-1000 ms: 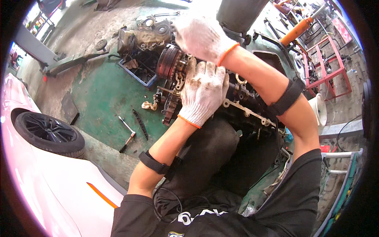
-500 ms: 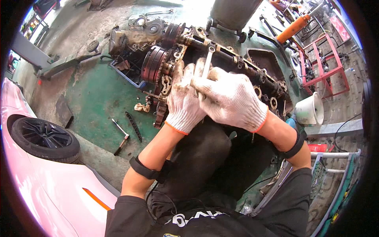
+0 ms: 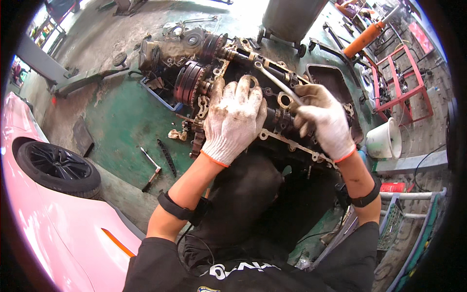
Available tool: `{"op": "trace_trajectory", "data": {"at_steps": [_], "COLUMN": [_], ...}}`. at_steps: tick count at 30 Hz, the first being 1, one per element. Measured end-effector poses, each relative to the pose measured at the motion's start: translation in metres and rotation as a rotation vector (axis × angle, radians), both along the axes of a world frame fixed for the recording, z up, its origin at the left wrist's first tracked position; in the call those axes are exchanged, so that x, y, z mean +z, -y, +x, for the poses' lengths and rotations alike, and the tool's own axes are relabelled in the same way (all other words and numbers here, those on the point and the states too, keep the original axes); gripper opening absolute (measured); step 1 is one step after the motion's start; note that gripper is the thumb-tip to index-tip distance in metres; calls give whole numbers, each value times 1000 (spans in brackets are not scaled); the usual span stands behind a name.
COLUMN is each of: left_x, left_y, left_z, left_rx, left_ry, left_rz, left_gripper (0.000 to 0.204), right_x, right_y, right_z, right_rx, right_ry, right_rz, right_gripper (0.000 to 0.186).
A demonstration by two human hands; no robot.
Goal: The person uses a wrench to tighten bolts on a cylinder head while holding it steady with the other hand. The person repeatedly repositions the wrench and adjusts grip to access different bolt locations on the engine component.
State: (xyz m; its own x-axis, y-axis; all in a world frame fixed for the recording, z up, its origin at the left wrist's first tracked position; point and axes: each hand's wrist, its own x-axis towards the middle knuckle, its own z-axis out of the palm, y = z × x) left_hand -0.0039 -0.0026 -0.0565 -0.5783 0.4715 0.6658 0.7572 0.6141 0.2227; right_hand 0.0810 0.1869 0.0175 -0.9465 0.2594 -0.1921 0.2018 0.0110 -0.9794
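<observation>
A dirty engine cylinder head [image 3: 228, 63] with camshaft gears [image 3: 187, 82] lies on the green floor in front of me. My left hand [image 3: 233, 119], in a white glove, rests flat on the engine near the gears, fingers spread. My right hand [image 3: 323, 119], also gloved, grips the handle of a long metal wrench [image 3: 272, 80]. The wrench's ring end sits on the top of the engine, beyond my left hand.
A pink car with a black wheel [image 3: 56, 165] stands at the left. A ratchet tool [image 3: 151, 170] and a black strip lie on the floor. A white bucket [image 3: 384, 138], a red frame [image 3: 406, 82], an orange jack [image 3: 362, 41] and a grey drum [image 3: 289, 17] surround the engine.
My right hand moved from far over the engine back to its right side and now holds the wrench. My left hand stayed on the engine. The view shifted.
</observation>
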Motion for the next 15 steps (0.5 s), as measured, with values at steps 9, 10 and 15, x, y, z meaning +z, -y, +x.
{"op": "trace_trajectory", "data": {"at_steps": [9, 10, 15], "left_x": [-1, -2, -4], "left_y": [1, 1, -1], "left_z": [1, 1, 0], "left_rx": [-13, -10, -7], "left_ry": [1, 2, 6], "left_rz": [27, 27, 60], "left_gripper": [29, 28, 25], "right_x": [-25, -25, -20], "right_y": [-81, -82, -57], "right_z": [-102, -116, -198], "right_rx": [-326, -301, -270], "right_ry": [23, -18, 15], "right_rz": [-180, -182, 63], "right_gripper": [18, 17, 8]}}
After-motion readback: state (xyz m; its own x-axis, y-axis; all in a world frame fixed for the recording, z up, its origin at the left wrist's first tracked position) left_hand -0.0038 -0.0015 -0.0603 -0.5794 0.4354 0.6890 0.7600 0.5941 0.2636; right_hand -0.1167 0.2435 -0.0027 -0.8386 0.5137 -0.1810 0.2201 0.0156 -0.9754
